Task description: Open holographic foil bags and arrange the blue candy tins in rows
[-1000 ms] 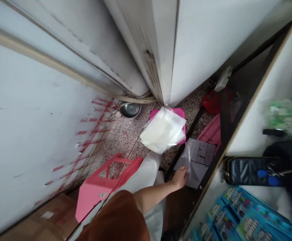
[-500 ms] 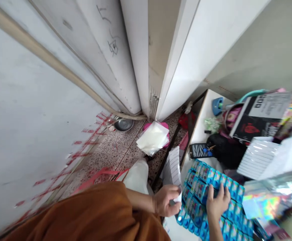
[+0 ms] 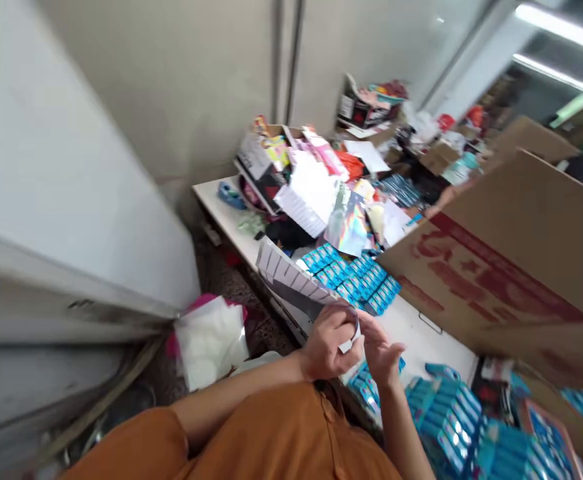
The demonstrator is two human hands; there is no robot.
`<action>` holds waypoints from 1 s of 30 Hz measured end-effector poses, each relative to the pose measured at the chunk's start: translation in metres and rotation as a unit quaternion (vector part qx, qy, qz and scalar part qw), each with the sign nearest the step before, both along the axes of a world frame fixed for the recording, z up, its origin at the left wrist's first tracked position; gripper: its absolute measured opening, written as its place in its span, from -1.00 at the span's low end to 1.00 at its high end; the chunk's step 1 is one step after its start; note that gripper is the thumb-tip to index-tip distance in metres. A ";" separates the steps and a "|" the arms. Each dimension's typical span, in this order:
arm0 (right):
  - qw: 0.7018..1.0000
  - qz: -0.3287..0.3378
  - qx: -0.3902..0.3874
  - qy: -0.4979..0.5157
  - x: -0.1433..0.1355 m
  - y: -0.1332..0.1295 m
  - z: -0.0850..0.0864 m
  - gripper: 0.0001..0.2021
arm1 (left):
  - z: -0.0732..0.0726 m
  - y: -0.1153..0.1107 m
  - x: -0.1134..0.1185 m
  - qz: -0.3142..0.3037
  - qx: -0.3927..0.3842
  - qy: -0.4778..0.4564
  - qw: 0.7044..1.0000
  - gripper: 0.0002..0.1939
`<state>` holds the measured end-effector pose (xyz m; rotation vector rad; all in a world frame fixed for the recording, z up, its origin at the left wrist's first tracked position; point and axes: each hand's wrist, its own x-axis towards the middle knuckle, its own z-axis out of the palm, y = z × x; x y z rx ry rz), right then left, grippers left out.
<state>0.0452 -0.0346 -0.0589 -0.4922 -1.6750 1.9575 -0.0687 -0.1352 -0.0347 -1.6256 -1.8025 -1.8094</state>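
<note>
My left hand (image 3: 330,343) is closed around the near end of a white sheet with dark ruled lines (image 3: 291,272), perhaps a strip of labels. The sheet curves away over the table edge. Right beside it, my right hand (image 3: 380,350) has its fingers stretched and thumb spread; its fingertips are at the curled end of the sheet, and I cannot tell whether they touch it. Beyond both hands, rows of small blue packs (image 3: 351,273) lie on the white table (image 3: 416,340). More blue packs (image 3: 366,387) lie partly hidden below my right hand.
A big open cardboard box (image 3: 496,253) stands at the right. Stacked blue packs (image 3: 446,413) are at lower right. Papers and a carton (image 3: 261,163) crowd the table's far end. Clear plastic sleeves (image 3: 211,340) rest on a pink stool at the left.
The view has swung to the right, bringing the cardboard box into sight. My right hand has left the blue packs and come beside my left hand, which still holds the sheet.
</note>
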 end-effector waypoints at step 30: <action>0.962 -0.200 -0.183 0.021 0.082 0.009 0.024 -0.73 | 0.049 0.072 0.020 -0.281 -0.213 0.347 0.869 -0.17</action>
